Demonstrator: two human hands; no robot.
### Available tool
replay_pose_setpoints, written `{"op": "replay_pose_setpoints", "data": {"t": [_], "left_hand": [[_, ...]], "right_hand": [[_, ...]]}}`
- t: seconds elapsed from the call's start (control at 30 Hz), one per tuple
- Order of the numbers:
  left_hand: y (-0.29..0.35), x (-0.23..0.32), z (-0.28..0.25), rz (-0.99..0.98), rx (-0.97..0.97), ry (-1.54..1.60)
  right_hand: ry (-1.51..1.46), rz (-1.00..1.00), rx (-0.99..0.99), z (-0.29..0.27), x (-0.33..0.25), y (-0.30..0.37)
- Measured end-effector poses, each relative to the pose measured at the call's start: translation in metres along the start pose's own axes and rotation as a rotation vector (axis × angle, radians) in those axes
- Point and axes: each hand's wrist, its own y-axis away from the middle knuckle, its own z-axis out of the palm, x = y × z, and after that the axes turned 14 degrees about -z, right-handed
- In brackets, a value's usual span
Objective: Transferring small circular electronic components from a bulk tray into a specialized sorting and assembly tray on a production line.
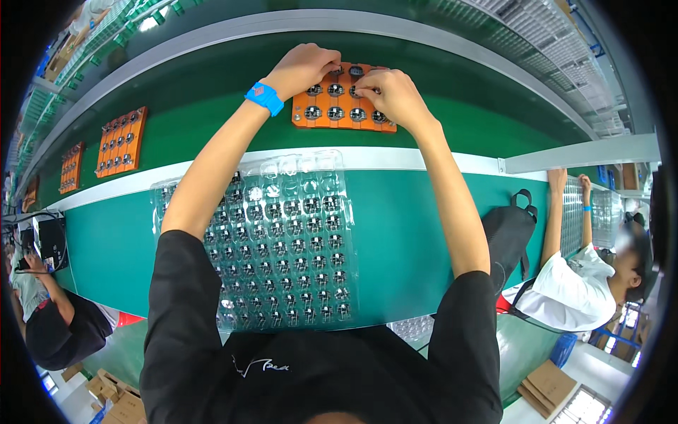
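On the green strip at the far side of the bench lies an orange fixture plate (346, 124) with rows of round black-and-silver parts (335, 113). My left hand (307, 67), blue band on its wrist, has its fingers closed in a pinch at the plate's far row. My right hand (397, 97) pinches at a part in the plate's middle row, on the right side. The fingers hide whatever either hand holds. Nearer to me, partly under my left forearm, a clear plastic blister tray (349, 233) has many small black-and-silver parts in its pockets; several far pockets look bare.
More orange plates (121, 141) with round parts lie along the strip to the left. A black bag (510, 230) rests on the bench to the right, before a co-worker in white (579, 286). Another person (60, 321) works at the left. A metal rail (424, 159) crosses the bench.
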Motion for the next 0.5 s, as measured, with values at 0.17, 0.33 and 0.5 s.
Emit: {"op": "replay_pose_setpoints", "data": {"t": [0.17,0.33,0.5], "left_hand": [[-0.004,-0.011,-0.008,0.080,0.027,-0.093],[0.002,-0.017,-0.006,0.075,0.039,-0.087],[0.008,-0.019,0.001,0.084,0.101,-0.198]], "right_hand": [[0.038,-0.001,-0.008,0.001,0.001,-0.007],[0.072,0.011,-0.059,0.007,-0.004,-0.011],[0.099,-0.038,-0.101,0.011,-0.002,-0.011]]}}
